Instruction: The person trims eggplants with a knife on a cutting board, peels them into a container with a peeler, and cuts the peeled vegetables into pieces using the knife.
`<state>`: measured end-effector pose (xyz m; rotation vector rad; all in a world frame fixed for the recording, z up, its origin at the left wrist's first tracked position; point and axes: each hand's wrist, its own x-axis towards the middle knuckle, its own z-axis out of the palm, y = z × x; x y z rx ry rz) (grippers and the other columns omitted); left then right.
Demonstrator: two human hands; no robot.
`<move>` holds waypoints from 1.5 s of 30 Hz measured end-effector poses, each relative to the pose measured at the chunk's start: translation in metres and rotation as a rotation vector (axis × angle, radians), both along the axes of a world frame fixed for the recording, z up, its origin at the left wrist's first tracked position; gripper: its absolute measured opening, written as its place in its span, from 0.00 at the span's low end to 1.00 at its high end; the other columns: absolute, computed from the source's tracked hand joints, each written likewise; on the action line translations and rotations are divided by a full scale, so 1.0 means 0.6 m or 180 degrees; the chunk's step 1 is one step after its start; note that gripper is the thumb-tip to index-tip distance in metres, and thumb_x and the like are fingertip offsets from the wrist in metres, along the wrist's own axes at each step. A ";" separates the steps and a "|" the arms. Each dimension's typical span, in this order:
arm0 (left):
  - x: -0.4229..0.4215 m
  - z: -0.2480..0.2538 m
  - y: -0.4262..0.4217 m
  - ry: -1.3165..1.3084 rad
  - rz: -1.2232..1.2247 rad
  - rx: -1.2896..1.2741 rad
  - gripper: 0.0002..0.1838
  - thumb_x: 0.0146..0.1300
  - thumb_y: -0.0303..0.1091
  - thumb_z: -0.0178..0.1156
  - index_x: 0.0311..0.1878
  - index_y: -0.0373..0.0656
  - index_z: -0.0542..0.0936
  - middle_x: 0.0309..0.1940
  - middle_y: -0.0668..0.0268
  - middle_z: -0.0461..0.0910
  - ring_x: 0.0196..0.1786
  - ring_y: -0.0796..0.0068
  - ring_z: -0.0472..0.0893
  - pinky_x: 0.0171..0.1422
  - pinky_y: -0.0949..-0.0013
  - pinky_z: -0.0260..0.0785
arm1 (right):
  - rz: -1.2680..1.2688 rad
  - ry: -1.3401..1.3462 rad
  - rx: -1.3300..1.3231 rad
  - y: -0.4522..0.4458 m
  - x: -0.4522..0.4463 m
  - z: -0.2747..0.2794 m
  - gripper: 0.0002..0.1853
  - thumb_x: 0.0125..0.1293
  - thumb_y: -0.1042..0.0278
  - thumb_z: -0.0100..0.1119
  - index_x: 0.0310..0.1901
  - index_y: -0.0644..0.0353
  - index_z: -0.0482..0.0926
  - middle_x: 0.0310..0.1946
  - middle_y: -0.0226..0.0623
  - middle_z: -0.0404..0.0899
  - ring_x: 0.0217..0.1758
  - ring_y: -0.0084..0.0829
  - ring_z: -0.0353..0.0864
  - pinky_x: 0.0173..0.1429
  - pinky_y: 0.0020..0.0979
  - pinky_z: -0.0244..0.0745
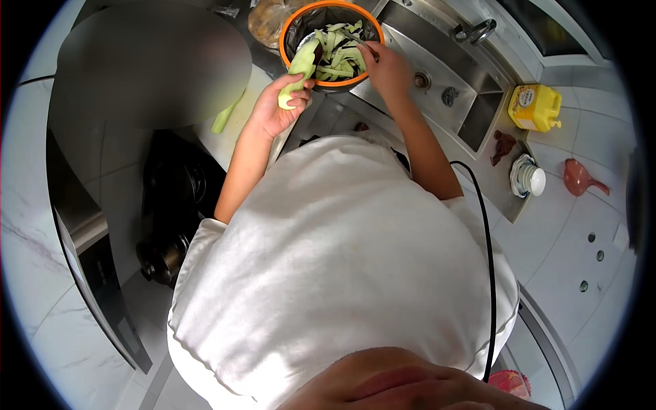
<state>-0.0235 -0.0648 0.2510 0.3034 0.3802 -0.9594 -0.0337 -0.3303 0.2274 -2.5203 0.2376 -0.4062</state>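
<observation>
My left hand [277,106] is wrapped round the lower end of an eggplant [301,67], mostly pale green where it is peeled, with a dark purple strip of skin along its right side. The eggplant is tilted over a bin [285,42] with an orange rim and a dark liner. Pale and dark peelings [339,58] lie inside the bin. At its right rim, my right hand [388,68] is closed on a slim peeler [373,52], largely hidden by the fingers.
Right of the bin is a steel sink [437,65] with a faucet [476,31]. A yellow jug [535,108] and stacked white dishes [527,176] stand beyond it. On the left, a green vegetable piece [223,120] lies on a cutting board [236,133]. A blurred patch hides the upper left.
</observation>
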 end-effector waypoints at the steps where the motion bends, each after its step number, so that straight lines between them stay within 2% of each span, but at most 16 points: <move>1: 0.001 0.002 0.000 0.0053 0.0042 -0.0026 0.17 0.74 0.27 0.58 0.60 0.32 0.67 0.41 0.60 0.73 0.31 0.81 0.72 0.25 0.79 0.64 | 0.0015 -0.0150 0.0055 0.000 -0.003 0.009 0.15 0.74 0.48 0.66 0.50 0.49 0.91 0.26 0.37 0.87 0.25 0.38 0.86 0.29 0.35 0.75; 4: 0.014 -0.011 0.005 0.0632 0.0143 -0.0373 0.17 0.75 0.27 0.57 0.61 0.32 0.66 0.42 0.59 0.72 0.30 0.80 0.72 0.25 0.78 0.64 | 0.0548 -0.0079 0.0851 0.020 -0.030 0.035 0.16 0.74 0.47 0.66 0.50 0.48 0.91 0.25 0.37 0.87 0.24 0.37 0.86 0.29 0.35 0.76; 8: 0.018 -0.017 0.014 0.0980 0.0012 -0.0982 0.17 0.76 0.28 0.55 0.61 0.31 0.65 0.42 0.58 0.70 0.29 0.79 0.72 0.25 0.78 0.64 | 0.0696 -0.0158 0.0583 0.032 -0.027 0.000 0.16 0.74 0.44 0.64 0.45 0.45 0.91 0.23 0.36 0.85 0.26 0.43 0.86 0.30 0.39 0.78; 14: 0.007 0.000 0.015 0.0705 -0.0245 -0.1454 0.20 0.77 0.31 0.54 0.66 0.30 0.66 0.44 0.57 0.72 0.31 0.77 0.75 0.28 0.75 0.70 | -0.0066 0.0052 0.0222 -0.016 0.001 -0.013 0.18 0.72 0.42 0.66 0.46 0.47 0.91 0.25 0.36 0.86 0.27 0.44 0.86 0.32 0.39 0.78; 16: -0.001 0.039 -0.001 -0.0206 -0.0107 0.0499 0.23 0.77 0.33 0.57 0.68 0.31 0.69 0.47 0.56 0.76 0.36 0.73 0.79 0.37 0.71 0.77 | 0.0117 -0.0029 0.0675 -0.013 -0.016 0.010 0.18 0.72 0.46 0.69 0.49 0.51 0.91 0.25 0.35 0.85 0.25 0.31 0.83 0.31 0.31 0.73; 17: 0.003 0.020 0.009 -0.0518 -0.0287 0.0702 0.23 0.76 0.35 0.60 0.68 0.32 0.73 0.48 0.58 0.80 0.40 0.69 0.80 0.45 0.68 0.80 | 0.0116 -0.0038 0.0663 -0.014 -0.017 0.013 0.18 0.72 0.46 0.69 0.49 0.51 0.91 0.25 0.35 0.85 0.25 0.31 0.83 0.31 0.31 0.73; 20: 0.006 0.042 0.002 -0.1358 -0.0692 0.1641 0.25 0.75 0.35 0.61 0.70 0.34 0.71 0.45 0.62 0.80 0.40 0.70 0.80 0.44 0.68 0.80 | 0.0220 0.0008 0.0865 -0.008 -0.028 0.023 0.17 0.73 0.49 0.69 0.50 0.53 0.91 0.23 0.34 0.84 0.23 0.26 0.79 0.31 0.28 0.71; 23: 0.010 0.037 0.009 -0.1185 -0.0706 0.1470 0.21 0.74 0.30 0.61 0.67 0.38 0.71 0.42 0.64 0.80 0.34 0.77 0.77 0.33 0.75 0.74 | 0.0378 -0.0080 0.1288 0.007 -0.045 0.041 0.16 0.73 0.51 0.69 0.50 0.53 0.91 0.22 0.34 0.82 0.22 0.22 0.75 0.30 0.27 0.69; 27: 0.016 0.014 0.014 -0.0987 -0.0708 0.1230 0.17 0.72 0.26 0.61 0.61 0.39 0.71 0.42 0.62 0.78 0.30 0.83 0.74 0.24 0.81 0.64 | 0.1047 -0.0065 0.0722 0.020 -0.051 0.014 0.15 0.73 0.50 0.68 0.50 0.51 0.91 0.24 0.34 0.84 0.23 0.30 0.80 0.29 0.30 0.71; 29: 0.016 0.015 0.022 -0.1016 -0.0836 0.1319 0.18 0.72 0.26 0.61 0.62 0.39 0.71 0.42 0.62 0.78 0.30 0.83 0.74 0.24 0.81 0.64 | 0.1161 -0.0248 0.0253 0.016 -0.033 -0.012 0.16 0.74 0.48 0.67 0.50 0.50 0.91 0.24 0.34 0.85 0.24 0.33 0.82 0.29 0.32 0.73; 31: 0.010 0.024 0.024 -0.1035 -0.0963 0.1409 0.18 0.72 0.26 0.61 0.62 0.39 0.70 0.43 0.61 0.77 0.30 0.82 0.73 0.24 0.80 0.64 | 0.0279 -0.0312 -0.0006 0.003 -0.005 -0.033 0.15 0.71 0.45 0.68 0.47 0.45 0.92 0.24 0.35 0.85 0.24 0.41 0.85 0.28 0.39 0.77; 34: 0.010 0.038 0.023 -0.1061 -0.1074 0.1076 0.18 0.73 0.26 0.61 0.61 0.39 0.69 0.43 0.60 0.76 0.29 0.83 0.73 0.24 0.81 0.64 | 0.0104 0.0003 0.0075 -0.034 0.005 -0.024 0.16 0.72 0.44 0.67 0.47 0.45 0.92 0.25 0.35 0.86 0.26 0.44 0.86 0.29 0.40 0.78; 39: 0.011 0.031 0.019 -0.0986 -0.0885 0.1234 0.21 0.72 0.24 0.60 0.65 0.42 0.69 0.42 0.60 0.76 0.28 0.82 0.72 0.23 0.80 0.63 | 0.0196 0.0358 0.0282 -0.022 -0.024 0.037 0.19 0.74 0.42 0.64 0.49 0.49 0.92 0.25 0.33 0.85 0.25 0.35 0.83 0.31 0.35 0.75; 41: 0.006 0.033 0.017 -0.1006 -0.0875 0.1334 0.23 0.71 0.24 0.60 0.67 0.43 0.69 0.42 0.60 0.76 0.28 0.82 0.72 0.23 0.80 0.63 | 0.0578 0.0178 0.1306 0.005 -0.037 0.042 0.20 0.74 0.41 0.64 0.48 0.49 0.92 0.23 0.34 0.83 0.23 0.35 0.81 0.31 0.35 0.73; 43: 0.003 0.040 0.012 -0.1359 -0.0952 0.1467 0.31 0.71 0.24 0.59 0.77 0.46 0.65 0.43 0.62 0.77 0.27 0.82 0.72 0.23 0.82 0.62 | 0.0601 0.0181 0.1163 0.015 -0.031 0.040 0.20 0.73 0.42 0.65 0.48 0.50 0.91 0.23 0.34 0.83 0.23 0.34 0.81 0.31 0.34 0.73; 45: 0.002 0.029 0.015 -0.1389 -0.0945 0.1517 0.32 0.71 0.24 0.59 0.77 0.47 0.65 0.44 0.61 0.77 0.26 0.82 0.72 0.23 0.82 0.62 | 0.0609 0.0196 0.1028 0.010 -0.021 0.023 0.20 0.73 0.43 0.66 0.48 0.51 0.91 0.23 0.35 0.83 0.23 0.34 0.80 0.31 0.34 0.72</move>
